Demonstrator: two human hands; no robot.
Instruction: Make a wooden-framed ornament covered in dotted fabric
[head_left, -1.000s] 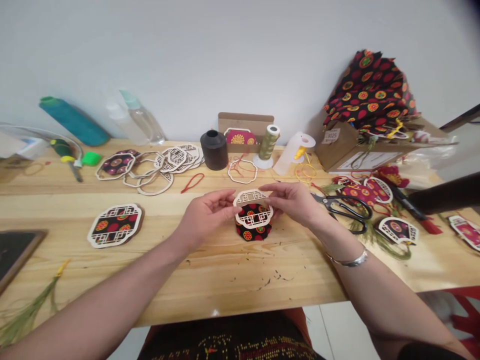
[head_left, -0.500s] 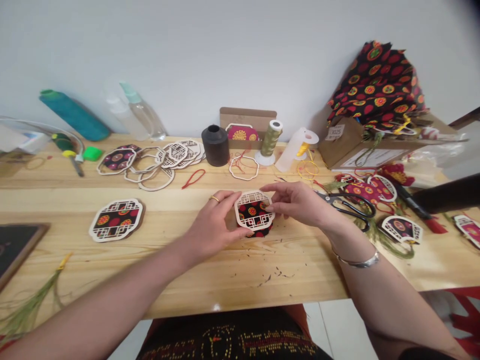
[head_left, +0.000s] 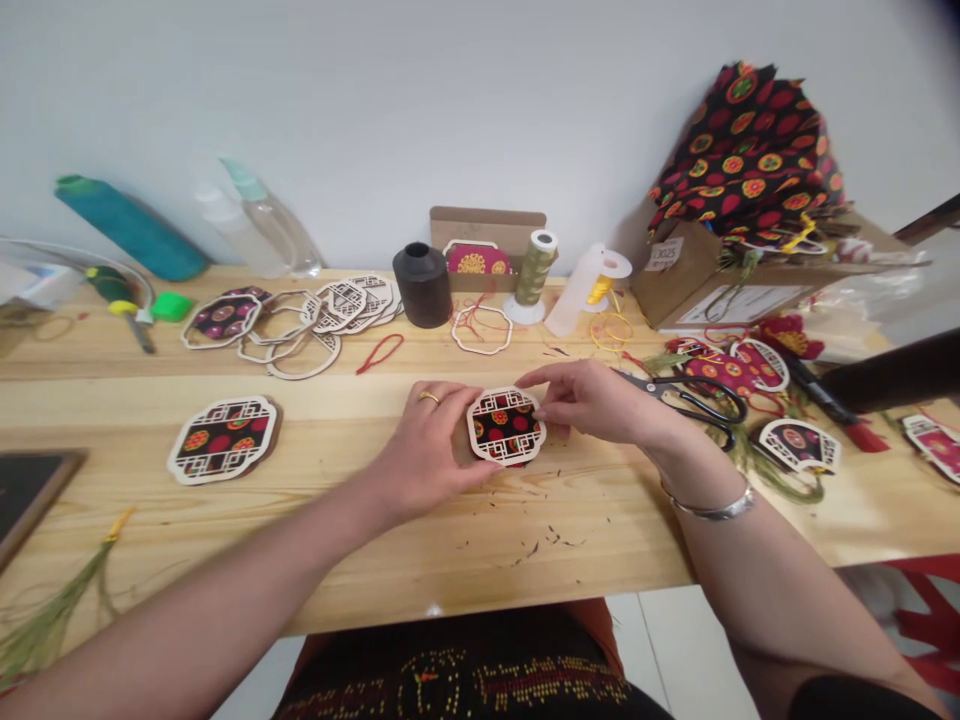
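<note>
Between my hands, at the middle of the table, is a pale wooden lattice frame (head_left: 507, 427) with black, red and orange patterned fabric showing through it. My left hand (head_left: 431, 445) grips its left side, thumb at the lower edge and fingers at the upper edge. On the right side my right hand (head_left: 589, 402) pinches the edge with thumb and fingers. A small bit of red fabric shows below the frame's lower rim. To the left lies a similar fabric-backed lattice frame (head_left: 223, 440). Black-handled scissors (head_left: 697, 398) rest just beyond my right hand.
Loose wooden frames (head_left: 300, 325) lie at the back left. A black thread cone (head_left: 423, 285), a green thread spool (head_left: 536, 272) and a white bottle (head_left: 576, 292) stand along the back. Patterned fabric (head_left: 750, 150) fills a cardboard box (head_left: 675, 275). A green tassel (head_left: 71, 600) lies front left.
The lattice frame has shifted down over the fabric, which now fills its openings more evenly, with less fabric sticking out below. Both hands keep their hold; the view has moved slightly.
</note>
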